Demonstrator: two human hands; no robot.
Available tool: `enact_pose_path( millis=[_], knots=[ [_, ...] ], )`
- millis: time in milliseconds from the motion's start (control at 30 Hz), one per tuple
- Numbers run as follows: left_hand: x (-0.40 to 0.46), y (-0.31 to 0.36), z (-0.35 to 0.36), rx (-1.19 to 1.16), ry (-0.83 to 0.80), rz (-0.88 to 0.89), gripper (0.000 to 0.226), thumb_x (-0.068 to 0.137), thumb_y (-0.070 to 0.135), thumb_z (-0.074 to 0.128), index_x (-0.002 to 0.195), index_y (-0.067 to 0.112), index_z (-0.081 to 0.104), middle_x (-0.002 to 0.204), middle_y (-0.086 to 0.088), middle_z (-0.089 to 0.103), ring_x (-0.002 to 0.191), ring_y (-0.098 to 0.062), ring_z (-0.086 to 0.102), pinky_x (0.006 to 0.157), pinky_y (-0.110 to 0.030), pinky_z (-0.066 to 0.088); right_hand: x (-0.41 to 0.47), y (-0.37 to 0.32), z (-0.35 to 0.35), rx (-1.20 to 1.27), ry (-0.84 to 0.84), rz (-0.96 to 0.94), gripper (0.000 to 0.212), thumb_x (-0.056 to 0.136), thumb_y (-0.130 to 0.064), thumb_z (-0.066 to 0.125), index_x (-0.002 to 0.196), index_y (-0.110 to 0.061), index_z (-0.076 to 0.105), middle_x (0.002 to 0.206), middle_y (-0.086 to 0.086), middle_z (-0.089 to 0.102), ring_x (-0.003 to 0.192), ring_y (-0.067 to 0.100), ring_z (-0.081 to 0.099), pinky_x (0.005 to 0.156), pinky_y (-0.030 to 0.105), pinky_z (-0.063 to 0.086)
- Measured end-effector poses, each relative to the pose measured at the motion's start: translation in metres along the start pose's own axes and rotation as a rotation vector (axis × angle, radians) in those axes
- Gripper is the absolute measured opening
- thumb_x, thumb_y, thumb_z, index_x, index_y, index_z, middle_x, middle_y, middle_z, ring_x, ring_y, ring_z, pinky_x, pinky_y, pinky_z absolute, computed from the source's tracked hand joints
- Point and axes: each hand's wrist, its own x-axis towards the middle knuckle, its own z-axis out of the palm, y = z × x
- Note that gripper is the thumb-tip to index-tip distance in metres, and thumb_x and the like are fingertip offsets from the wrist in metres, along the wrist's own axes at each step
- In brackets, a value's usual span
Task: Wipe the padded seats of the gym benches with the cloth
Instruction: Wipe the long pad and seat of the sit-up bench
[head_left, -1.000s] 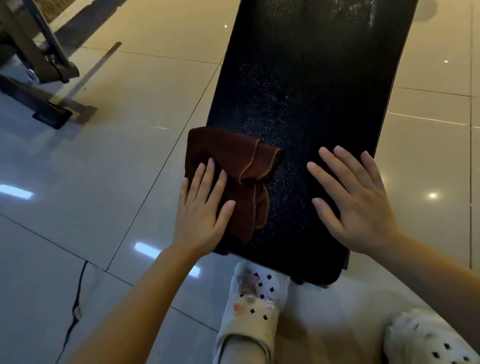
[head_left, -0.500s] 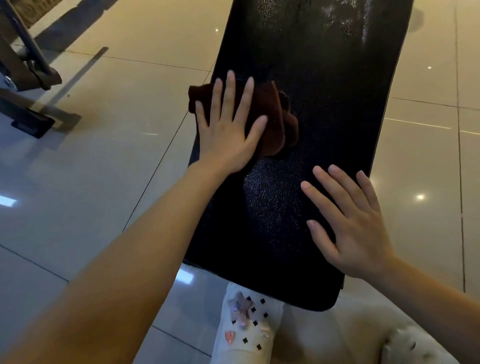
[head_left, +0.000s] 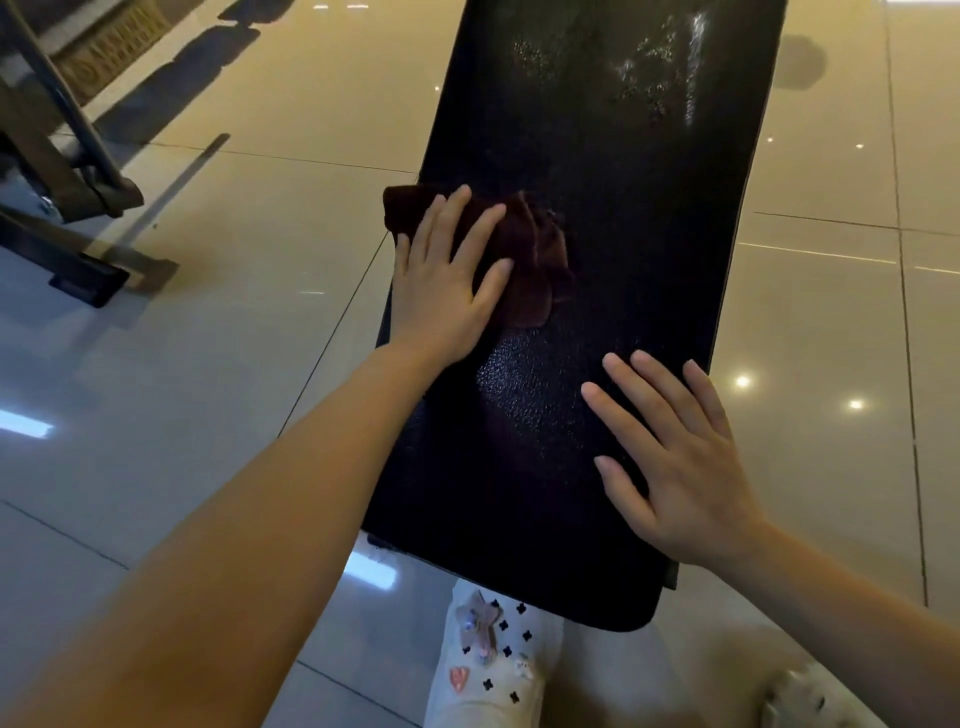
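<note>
On the black padded seat (head_left: 597, 182), both arms stretched forward. Right hand (head_left: 685, 467) flat, fingers spread wide, pressing the pad near its right edge. Left hand (head_left: 447, 280) flat, fingers straight, pressing the brown cloth (head_left: 535, 260) at the left edge. No readable writing.

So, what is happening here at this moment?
A person is wiping a black padded bench seat. The left hand presses a dark brown cloth flat against the seat near its left edge. The right hand lies open on the near right part of the seat. Some shiny streaks show further up the seat.
</note>
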Motion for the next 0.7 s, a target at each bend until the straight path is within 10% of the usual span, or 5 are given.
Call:
enact_pose_path(
  millis=[200, 400, 700],
  knots=[
    [-0.012, -0.002, -0.002, -0.051, 0.056, -0.006, 0.052, 0.093, 0.04, 0.038, 0.134, 0.013, 0.052, 0.147, -0.013, 0.039, 0.131, -0.034, 0.04, 0.106, -0.045, 0.035, -0.001, 0.0, 0.001, -0.016, -0.003, 0.001, 0.052, 0.093, -0.035, 0.047, 0.139, -0.014, 0.054, 0.15, 0.009, 0.042, 0.143, 0.028, 0.033, 0.12, 0.049, 0.015],
    [-0.062, 0.003, 0.008, 0.056, -0.108, -0.077, 0.067, 0.093, 0.054, 0.008, 0.154, 0.027, 0.012, 0.163, -0.002, 0.003, 0.15, -0.021, 0.0, 0.118, -0.05, -0.001, -0.002, 0.0, 0.0, -0.034, -0.028, 0.005, 0.052, 0.094, -0.037, 0.045, 0.14, -0.014, 0.053, 0.151, 0.009, 0.041, 0.144, 0.027, 0.032, 0.119, 0.05, 0.017],
    [-0.196, 0.009, 0.018, 0.094, -0.165, 0.019, 0.055, 0.103, 0.051, 0.008, 0.153, 0.03, 0.004, 0.162, -0.002, 0.005, 0.149, -0.023, 0.003, 0.117, -0.055, 0.006, -0.003, -0.001, -0.001, -0.074, -0.071, 0.002, 0.053, 0.097, -0.038, 0.04, 0.142, -0.014, 0.05, 0.153, 0.009, 0.039, 0.145, 0.027, 0.03, 0.12, 0.05, 0.016]
  ],
)
